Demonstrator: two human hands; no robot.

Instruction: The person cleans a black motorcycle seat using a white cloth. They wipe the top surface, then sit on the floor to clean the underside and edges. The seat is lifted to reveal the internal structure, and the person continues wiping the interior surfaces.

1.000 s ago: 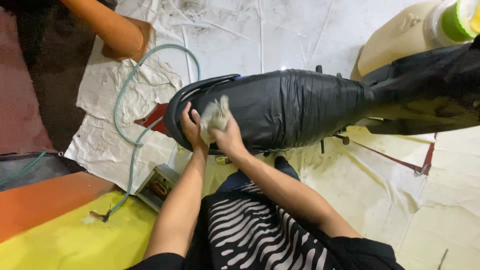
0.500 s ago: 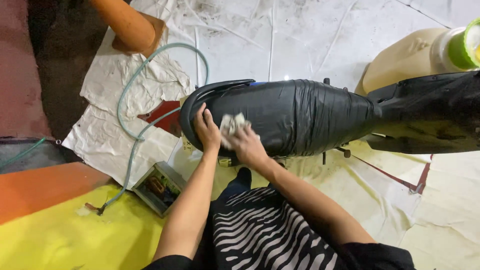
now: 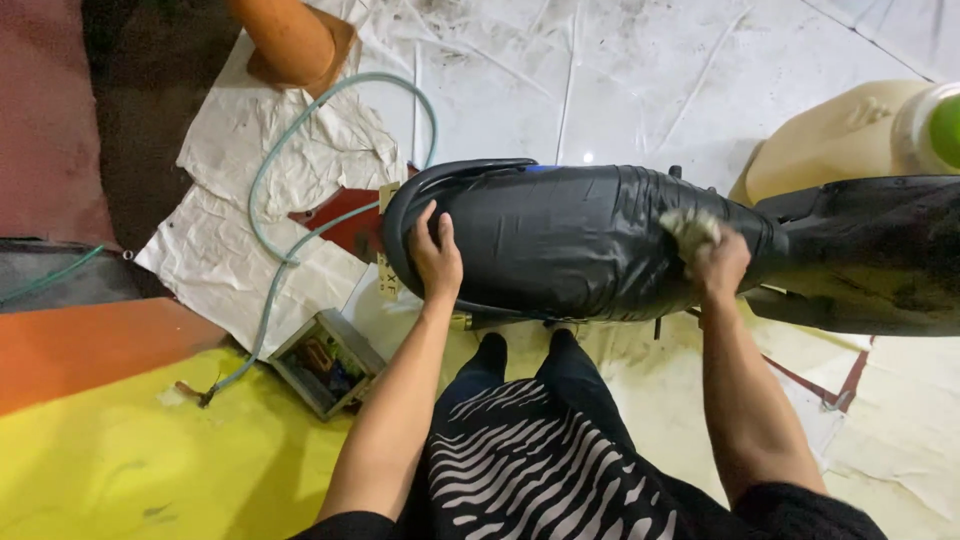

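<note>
I am watching the right hand (image 3: 722, 262) clenching a crumpled pale cloth (image 3: 690, 228) against the glossy, wrinkled black motorcycle seat (image 3: 560, 240), arm extending straight. The left hand (image 3: 437, 258) is lying flat, fingers spread, on the seat's rounded end beside a looping pale-green hose (image 3: 272, 250).

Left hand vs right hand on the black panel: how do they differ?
The left hand lies flat and bare on the rounded end of the black panel, fingers spread; the right hand is closed around a pale rag. The left hand sits near the green hose; the right hand sits at the panel's narrow end, by the cream part. Both touch the panel.
</note>
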